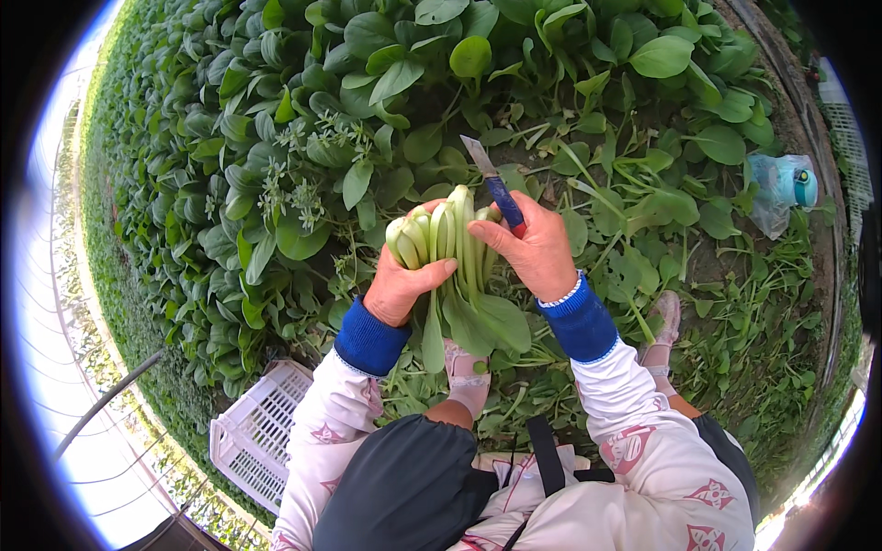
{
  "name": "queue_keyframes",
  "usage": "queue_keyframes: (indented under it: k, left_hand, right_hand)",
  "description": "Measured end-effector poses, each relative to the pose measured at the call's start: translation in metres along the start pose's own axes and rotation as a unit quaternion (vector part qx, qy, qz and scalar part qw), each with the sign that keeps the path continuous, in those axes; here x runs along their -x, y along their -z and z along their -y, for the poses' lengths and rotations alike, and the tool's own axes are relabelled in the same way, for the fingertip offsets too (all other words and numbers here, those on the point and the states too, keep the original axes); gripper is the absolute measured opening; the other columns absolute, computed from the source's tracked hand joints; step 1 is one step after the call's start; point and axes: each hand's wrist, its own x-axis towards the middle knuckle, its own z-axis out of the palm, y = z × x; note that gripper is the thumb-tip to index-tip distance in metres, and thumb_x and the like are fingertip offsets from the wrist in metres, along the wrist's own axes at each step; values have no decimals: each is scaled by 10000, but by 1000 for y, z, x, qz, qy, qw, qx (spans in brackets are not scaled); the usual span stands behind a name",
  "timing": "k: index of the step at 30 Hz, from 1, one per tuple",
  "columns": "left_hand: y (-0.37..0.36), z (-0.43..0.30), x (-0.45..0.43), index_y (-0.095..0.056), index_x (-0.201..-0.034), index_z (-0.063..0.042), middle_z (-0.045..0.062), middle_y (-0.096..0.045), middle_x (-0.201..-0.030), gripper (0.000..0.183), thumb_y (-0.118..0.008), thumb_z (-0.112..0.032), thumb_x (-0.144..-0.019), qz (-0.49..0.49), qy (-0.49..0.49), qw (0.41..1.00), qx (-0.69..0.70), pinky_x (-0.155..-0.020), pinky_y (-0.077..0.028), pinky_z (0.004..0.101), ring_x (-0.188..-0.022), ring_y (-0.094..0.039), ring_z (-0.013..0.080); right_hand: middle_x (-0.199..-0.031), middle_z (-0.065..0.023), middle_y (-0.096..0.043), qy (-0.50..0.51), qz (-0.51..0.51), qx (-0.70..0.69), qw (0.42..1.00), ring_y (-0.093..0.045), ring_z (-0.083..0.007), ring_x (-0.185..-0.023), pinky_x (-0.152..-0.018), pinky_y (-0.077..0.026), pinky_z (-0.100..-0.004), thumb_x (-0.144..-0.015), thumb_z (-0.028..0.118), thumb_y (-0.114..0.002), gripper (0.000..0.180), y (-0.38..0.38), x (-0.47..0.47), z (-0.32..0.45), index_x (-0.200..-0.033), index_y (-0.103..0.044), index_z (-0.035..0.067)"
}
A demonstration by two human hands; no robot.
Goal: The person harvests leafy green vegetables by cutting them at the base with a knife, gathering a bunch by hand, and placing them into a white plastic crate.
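Several heads of leafy greens (462, 248), probably bok choy, are gathered in front of me with pale stem ends up and leaves hanging down. My left hand (410, 272) wraps around the bunch from the left, its thumb across the stems. On the right side, my right hand (527, 237) presses its thumb to the stems. It also holds a small knife (501, 186) with a blue and red handle. The blade points up and away, clear of the bunch. The right fingers behind the stems are partly hidden.
Dense uncut greens (275, 138) stand ahead and to the left. Cut leaves (641, 206) litter the soil at right. A white plastic crate (258, 430) sits at lower left. A turquoise bottle (785, 180) in a clear bag lies near the bed's right edge, before another crate (844, 138).
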Motion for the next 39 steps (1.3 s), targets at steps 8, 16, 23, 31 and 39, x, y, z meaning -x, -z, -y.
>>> queue_keyframes:
  k: [8,16,23,31,39]
  left_hand:
    - [20,-31,-33,-486,-1232,-53,167,-553,-1223,629,-665,31,-635,-31,-248,801,-544,-855,-498,346,-995,-611,335]
    - [124,-36,-51,-546,-1078,13,141,-386,-1406,495,-670,-71,-607,-95,-68,740,-662,-853,-483,399,-1009,-587,369]
    - [164,-14,-39,-562,-1124,45,88,-527,-1228,513,-638,-35,-623,-109,-76,898,-420,-928,-417,270,-1029,-572,226]
    - [178,-6,-37,-543,-1195,17,60,-563,-1198,525,-609,-3,-674,-76,-31,962,-260,-966,-396,276,-1072,-542,153]
    - [189,0,5,-468,-1312,4,83,-561,-1249,609,-634,-14,-726,-73,-57,994,-53,-1007,-386,316,-1128,-544,178]
  right_hand:
    - [-621,-39,-567,-109,-27,-50,992,-519,-123,-557,-558,-440,-286,-890,360,-618,365,-26,-33,-40,-935,-593,-2]
    - [-847,-247,-628,-50,17,168,984,-580,-441,-837,-744,-449,-500,-948,369,-446,400,-107,-93,-97,-925,-578,-8]
    - [-883,-249,-630,-18,40,201,979,-584,-437,-862,-771,-456,-500,-946,334,-437,370,-124,-106,-111,-920,-584,-5]
    - [-947,-251,-635,-67,57,313,946,-597,-427,-922,-817,-473,-488,-933,287,-428,353,-146,-135,-119,-951,-614,-12]
    - [-667,-84,-595,-66,53,35,996,-557,-181,-594,-595,-436,-325,-937,406,-478,429,-132,-99,-76,-913,-608,-1]
